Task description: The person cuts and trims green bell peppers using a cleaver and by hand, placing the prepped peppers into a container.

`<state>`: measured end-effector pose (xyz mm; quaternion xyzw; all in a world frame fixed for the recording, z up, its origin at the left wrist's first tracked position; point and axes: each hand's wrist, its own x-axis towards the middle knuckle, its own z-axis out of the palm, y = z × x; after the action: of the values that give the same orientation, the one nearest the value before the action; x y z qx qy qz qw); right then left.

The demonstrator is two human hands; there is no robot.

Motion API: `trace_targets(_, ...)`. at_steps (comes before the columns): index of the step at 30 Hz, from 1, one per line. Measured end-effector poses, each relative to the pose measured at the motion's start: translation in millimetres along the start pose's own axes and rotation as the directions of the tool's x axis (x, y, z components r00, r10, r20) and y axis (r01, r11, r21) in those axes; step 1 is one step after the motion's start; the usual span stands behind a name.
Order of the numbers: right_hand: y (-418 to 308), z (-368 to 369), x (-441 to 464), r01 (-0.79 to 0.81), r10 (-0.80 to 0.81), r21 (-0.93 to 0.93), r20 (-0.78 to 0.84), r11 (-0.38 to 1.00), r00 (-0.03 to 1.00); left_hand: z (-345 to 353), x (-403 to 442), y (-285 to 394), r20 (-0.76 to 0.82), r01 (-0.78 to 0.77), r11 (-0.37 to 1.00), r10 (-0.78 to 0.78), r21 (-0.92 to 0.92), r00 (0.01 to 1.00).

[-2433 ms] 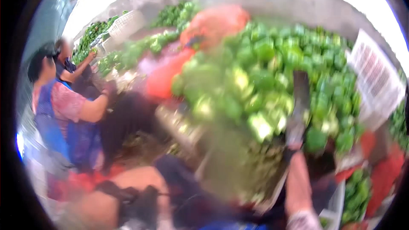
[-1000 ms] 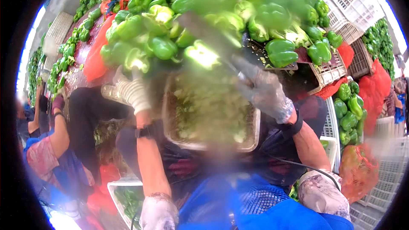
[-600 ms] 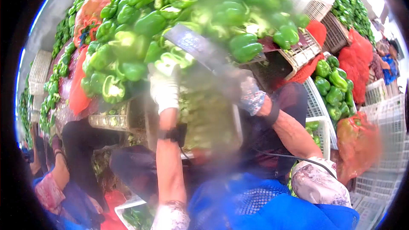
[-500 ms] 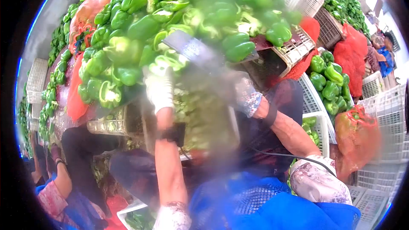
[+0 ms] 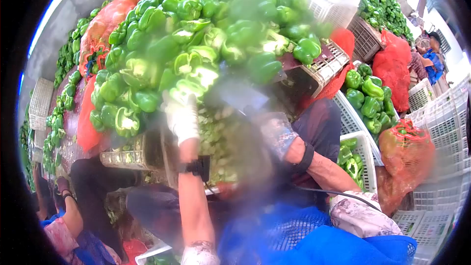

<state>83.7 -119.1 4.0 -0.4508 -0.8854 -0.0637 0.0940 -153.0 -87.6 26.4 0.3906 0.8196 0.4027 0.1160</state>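
My left hand (image 5: 181, 119), in a white glove, is closed on a cut green bell pepper (image 5: 189, 88) at the near edge of the pepper heap. The pepper's pale inside shows. To the right, my right hand (image 5: 275, 130), in a patterned glove, grips a knife (image 5: 244, 99) with a broad blade. Its handle is hidden in the hand, and the blade is blurred and angled up to the left, apart from the held pepper. Below and between my hands, a container (image 5: 167, 164) holds pale green pepper pieces, partly smeared in the view.
A large heap of green peppers (image 5: 147, 100), some cut open, fills the area ahead. Crates of peppers (image 5: 367, 154) stand at my right, beside red mesh sacks (image 5: 405, 152) and stacked white crates (image 5: 441, 142). Another person's arm (image 5: 73, 211) shows at the lower left.
The knife blade has moved down and to the right, away from the held pepper. My right hand has dropped slightly. My left hand stays nearly in place, and the view has shifted a little.
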Motion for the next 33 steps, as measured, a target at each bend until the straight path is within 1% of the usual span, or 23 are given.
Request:
trace_targets(2,22,11,-3,0.080,-0.041,0.478,-0.091,0.875,0.995,8,-4,-7,-0.070,-0.273,0.911,0.308,0.310,0.949)
trace_targets(4,32,-3,-8,0.084,0.004,0.690,-0.125,0.719,0.992,16,-11,-1,-0.037,-0.466,0.763,0.537,0.448,0.843)
trace_targets(6,29,-63,-12,-0.003,0.098,0.716,-0.091,0.698,0.991,24,-17,7,0.012,-0.621,0.618,0.704,0.482,0.710)
trace_targets(7,21,-95,-5,-0.123,0.245,0.657,-0.097,0.744,0.965,27,-13,15,-0.002,-0.674,0.610,0.742,0.415,0.671)
trace_targets(9,27,-132,4,-0.182,0.413,0.970,0.101,0.162,0.905,39,5,40,-0.030,-0.769,0.573,0.807,0.281,0.590)
trace_targets(10,28,-140,11,-0.127,0.502,0.978,0.026,0.168,0.864,54,16,55,-0.083,-0.791,0.607,0.795,0.081,0.601)
trace_targets(11,29,-146,18,-0.073,0.586,0.981,-0.049,0.182,0.808,59,21,78,-0.026,-0.746,0.659,0.747,-0.094,0.664)
trace_targets(13,36,-153,31,0.033,0.728,0.972,-0.197,0.233,0.657,87,46,115,0.088,-0.658,0.717,0.688,-0.231,0.720)
trace_targets(14,41,-151,35,0.082,0.783,0.961,-0.262,0.263,0.564,112,65,126,0.045,-0.726,0.666,0.742,-0.171,0.669)
trace_targets(16,53,-138,29,0.090,0.768,0.921,-0.367,0.379,0.525,141,84,155,0.196,-0.813,0.581,0.795,0.027,0.574)
trace_targets(17,58,-131,25,0.108,0.777,0.929,-0.356,0.353,0.519,146,84,169,0.274,-0.850,0.514,0.806,0.117,0.525)
trace_targets(19,68,-116,18,0.145,0.795,0.942,-0.333,0.302,0.506,140,82,198,0.444,-0.838,0.512,0.717,0.188,0.537)
trace_targets(20,67,-111,17,0.154,0.834,0.968,-0.251,0.200,0.492,138,80,206,0.526,-0.832,0.505,0.654,0.230,0.543)
trace_targets(23,69,-102,9,0.112,0.830,0.984,-0.176,0.137,0.530,149,107,190,0.417,-0.736,0.675,0.683,-0.047,0.600)
trace_targets(24,71,-102,6,0.090,0.800,0.980,-0.195,0.175,0.568,151,111,180,0.308,-0.641,0.726,0.687,-0.248,0.658)
trace_targets(25,71,-101,5,0.122,0.783,0.980,-0.199,0.157,0.590,152,118,171,0.356,-0.402,0.748,0.625,-0.528,0.695)
trace_targets(26,71,-99,4,0.152,0.765,0.979,-0.203,0.137,0.611,138,112,174,0.401,-0.108,0.669,0.558,-0.735,0.727)
trace_targets(27,71,-98,3,0.181,0.747,0.977,-0.206,0.116,0.632,118,99,162,0.453,0.065,0.603,0.519,-0.795,0.725)
trace_targets(28,67,-104,4,0.198,0.746,0.979,-0.163,0.043,0.646,112,92,148,0.384,0.039,0.518,0.580,-0.854,0.718)
trace_targets(30,62,-110,4,0.200,0.744,0.978,-0.087,-0.064,0.662,115,92,120,0.375,0.070,0.478,0.580,-0.876,0.724)
trace_targets(31,60,-108,6,0.292,0.725,0.954,-0.153,-0.070,0.672,117,91,105,0.370,0.086,0.457,0.580,-0.885,0.726)
trace_targets(32,58,-103,8,0.377,0.706,0.923,-0.217,-0.076,0.674,95,64,112,0.443,0.270,0.376,0.520,-0.886,0.730)
trace_targets(33,54,-103,8,0.333,0.709,0.940,-0.188,-0.069,0.679,80,41,117,0.522,0.445,0.272,0.465,-0.853,0.716)
